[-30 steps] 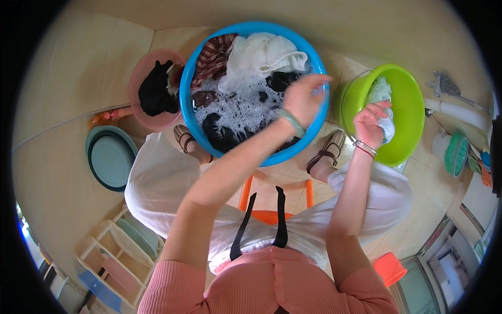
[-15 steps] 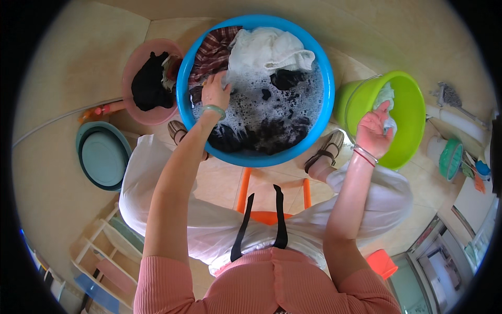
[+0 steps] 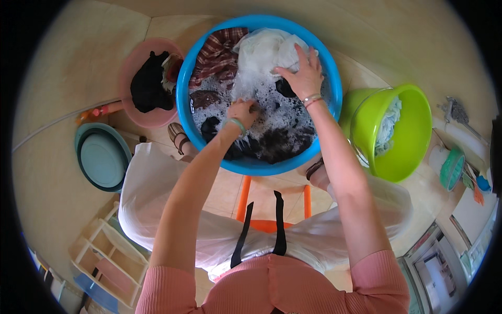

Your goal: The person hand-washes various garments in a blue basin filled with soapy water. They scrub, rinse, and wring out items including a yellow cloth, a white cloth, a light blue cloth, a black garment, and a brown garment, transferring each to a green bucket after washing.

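A round blue tub (image 3: 261, 168) holds sudsy water and laundry. White wet cloth (image 3: 266, 47) bunches up at its far side, beside reddish-brown plaid cloth (image 3: 219, 49). Dark cloth (image 3: 285, 146) lies half sunk at the near side. My right hand (image 3: 306, 76), fingers spread, is at the right edge of the white cloth and seems to touch it. Mid-tub, my left hand (image 3: 242, 112) dips into the foam; its fingertips are hidden, so a hold on anything underneath does not show.
To the right stands a lime-green bucket (image 3: 410, 146) with pale cloth (image 3: 388, 125) inside. A pink basin (image 3: 137, 115) with dark clothes is on the left, and teal basins (image 3: 103, 159) lie nearer. An orange stool (image 3: 269, 225) is beneath me, with tiled walls around.
My right hand has swung from the green bucket over to the white cloth in the tub. My left hand has shifted right and nearer, into the foam. The pale cloth now rests lower in the bucket.
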Available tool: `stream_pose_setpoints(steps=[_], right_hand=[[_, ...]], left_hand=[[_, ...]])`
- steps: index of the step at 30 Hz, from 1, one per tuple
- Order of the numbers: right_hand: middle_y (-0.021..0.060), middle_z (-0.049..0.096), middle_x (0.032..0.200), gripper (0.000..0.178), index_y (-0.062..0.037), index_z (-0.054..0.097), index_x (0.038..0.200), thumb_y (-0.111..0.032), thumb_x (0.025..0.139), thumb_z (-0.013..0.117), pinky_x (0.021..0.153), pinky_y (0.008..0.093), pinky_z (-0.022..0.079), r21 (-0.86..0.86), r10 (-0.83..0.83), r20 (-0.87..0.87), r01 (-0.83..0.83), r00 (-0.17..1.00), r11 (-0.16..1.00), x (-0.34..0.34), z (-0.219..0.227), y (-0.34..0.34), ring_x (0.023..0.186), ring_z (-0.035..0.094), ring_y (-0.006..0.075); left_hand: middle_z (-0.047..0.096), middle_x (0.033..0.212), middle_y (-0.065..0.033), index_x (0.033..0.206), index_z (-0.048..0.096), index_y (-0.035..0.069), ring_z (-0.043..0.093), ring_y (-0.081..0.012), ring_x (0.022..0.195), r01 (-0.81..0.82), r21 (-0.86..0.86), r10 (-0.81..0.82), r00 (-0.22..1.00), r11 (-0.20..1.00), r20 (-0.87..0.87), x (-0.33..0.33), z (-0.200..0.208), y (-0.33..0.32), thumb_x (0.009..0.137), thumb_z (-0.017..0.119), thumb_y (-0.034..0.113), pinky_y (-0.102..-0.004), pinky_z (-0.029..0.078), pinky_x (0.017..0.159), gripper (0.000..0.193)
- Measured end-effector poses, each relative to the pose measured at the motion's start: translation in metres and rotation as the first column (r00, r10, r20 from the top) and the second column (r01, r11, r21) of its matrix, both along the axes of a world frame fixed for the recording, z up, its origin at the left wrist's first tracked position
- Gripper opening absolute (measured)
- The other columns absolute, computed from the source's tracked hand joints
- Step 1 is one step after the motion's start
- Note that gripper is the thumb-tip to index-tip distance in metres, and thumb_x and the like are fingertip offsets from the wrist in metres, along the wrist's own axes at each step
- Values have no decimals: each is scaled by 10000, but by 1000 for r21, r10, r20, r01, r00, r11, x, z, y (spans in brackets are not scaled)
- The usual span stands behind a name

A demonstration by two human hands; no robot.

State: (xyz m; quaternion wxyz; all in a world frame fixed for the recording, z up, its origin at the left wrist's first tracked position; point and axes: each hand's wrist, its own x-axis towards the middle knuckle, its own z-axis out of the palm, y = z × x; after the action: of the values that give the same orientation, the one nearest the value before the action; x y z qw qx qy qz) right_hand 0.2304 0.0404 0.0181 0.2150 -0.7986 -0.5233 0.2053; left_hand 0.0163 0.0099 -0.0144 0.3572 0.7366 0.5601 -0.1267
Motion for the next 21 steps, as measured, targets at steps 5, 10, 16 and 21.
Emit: stream_pose_setpoints(steps=[5,10,16,21], right_hand=[[101,377,1452,677,-320,569,1303,-582,702,736,1010,638,326,-312,171,93,-134,981,941,-33,-11,33,1293,380,406],[136,550,1279,463,-149,571,1286,-291,845,585,1026,571,348,-424,460,194,-349,866,836,-51,-77,11,1195,493,400],[192,615,1148,381,12,601,1173,-108,813,589,966,424,451,-460,472,-175,-495,864,737,-28,-104,24,1068,584,386],[145,584,1069,351,-40,639,1068,-167,759,745,839,450,461,288,391,-228,-322,892,902,-25,-7,-4,1015,559,368]], left_hand=[[642,1029,-124,1112,666,112,623,-255,896,-603,-17,501,646,797,576,3,-14,-13,868,658,97,-364,499,841,245],[676,970,-53,1150,640,53,639,-126,807,-660,-595,836,94,459,540,9,-27,-14,946,560,62,-270,522,709,219],[686,1029,-116,1255,583,90,689,-232,907,-428,-883,957,-119,191,265,18,-7,-22,940,623,155,-351,562,780,324],[433,1431,-173,1495,297,219,448,-294,1297,-258,-952,949,-218,167,226,19,21,-25,947,521,542,-442,397,1040,674]])
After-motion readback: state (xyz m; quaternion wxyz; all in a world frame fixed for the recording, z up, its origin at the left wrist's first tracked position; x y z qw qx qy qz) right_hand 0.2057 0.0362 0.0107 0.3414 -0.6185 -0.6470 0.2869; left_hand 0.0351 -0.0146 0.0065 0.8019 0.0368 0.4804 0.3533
